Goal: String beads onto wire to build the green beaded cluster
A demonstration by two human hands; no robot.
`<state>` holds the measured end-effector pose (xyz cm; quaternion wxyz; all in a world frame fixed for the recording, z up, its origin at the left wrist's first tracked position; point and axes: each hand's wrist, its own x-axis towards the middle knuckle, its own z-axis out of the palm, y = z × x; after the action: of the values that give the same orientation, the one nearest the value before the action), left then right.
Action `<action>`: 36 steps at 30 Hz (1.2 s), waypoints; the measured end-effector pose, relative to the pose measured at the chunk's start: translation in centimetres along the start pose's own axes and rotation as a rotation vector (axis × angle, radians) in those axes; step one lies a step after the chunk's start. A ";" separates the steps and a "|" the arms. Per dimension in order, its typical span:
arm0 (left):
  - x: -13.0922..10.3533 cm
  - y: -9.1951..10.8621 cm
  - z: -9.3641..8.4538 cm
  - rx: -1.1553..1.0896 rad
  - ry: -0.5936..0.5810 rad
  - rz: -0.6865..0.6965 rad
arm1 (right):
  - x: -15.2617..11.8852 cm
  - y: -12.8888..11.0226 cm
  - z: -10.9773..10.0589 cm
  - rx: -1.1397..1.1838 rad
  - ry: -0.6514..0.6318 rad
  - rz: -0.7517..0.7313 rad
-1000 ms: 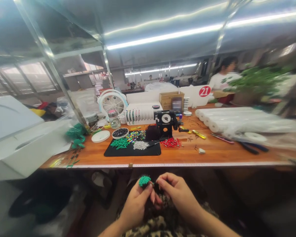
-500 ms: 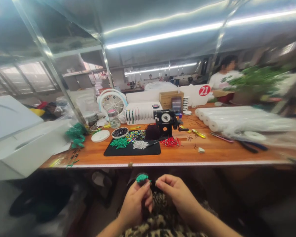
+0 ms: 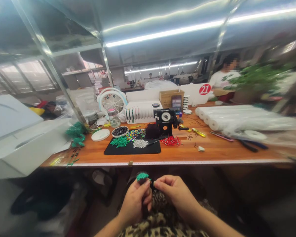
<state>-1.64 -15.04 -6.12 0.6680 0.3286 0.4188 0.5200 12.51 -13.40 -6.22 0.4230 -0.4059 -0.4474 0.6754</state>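
Below the table's front edge, my left hand (image 3: 136, 197) is closed around a bundle of green-tipped pieces (image 3: 142, 176), with the green ends pointing up and away from me. Just to its right, my right hand (image 3: 171, 187) has thumb and forefinger pinched together; what lies between the fingertips is too small to make out. A small gap separates the two hands. On the table ahead lies a black mat (image 3: 133, 151) bearing green sticks (image 3: 119, 142), silver beads (image 3: 140, 143) and mixed coloured beads (image 3: 134, 134). Red pieces (image 3: 171, 141) are heaped at the mat's right.
Behind the mat stand a black hand-cranked device with a dial (image 3: 165, 121), a dish of black beads (image 3: 120, 131) and a white fan (image 3: 112, 102). White rolls (image 3: 227, 120) and pliers (image 3: 249, 144) lie right. A white box (image 3: 27, 148) is left. Another person (image 3: 224, 77) sits behind.
My right hand has shifted slightly left, toward the bundle. My left hand keeps its hold in nearly the same spot.
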 end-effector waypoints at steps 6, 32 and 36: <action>0.0 0.2 0.2 -0.042 -0.039 -0.034 | -0.3 0.3 0.1 0.016 -0.107 -0.031; -0.5 -0.1 0.2 0.198 0.023 0.008 | -0.5 0.2 0.3 -0.417 -0.007 -0.196; -0.5 -0.7 -0.2 0.174 0.093 0.090 | -0.9 0.2 0.5 -0.433 -0.014 -0.191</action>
<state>-1.63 -15.69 -6.71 0.5931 0.3792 0.4776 0.5257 12.26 -14.42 -6.16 0.3850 -0.4383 -0.6212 0.5233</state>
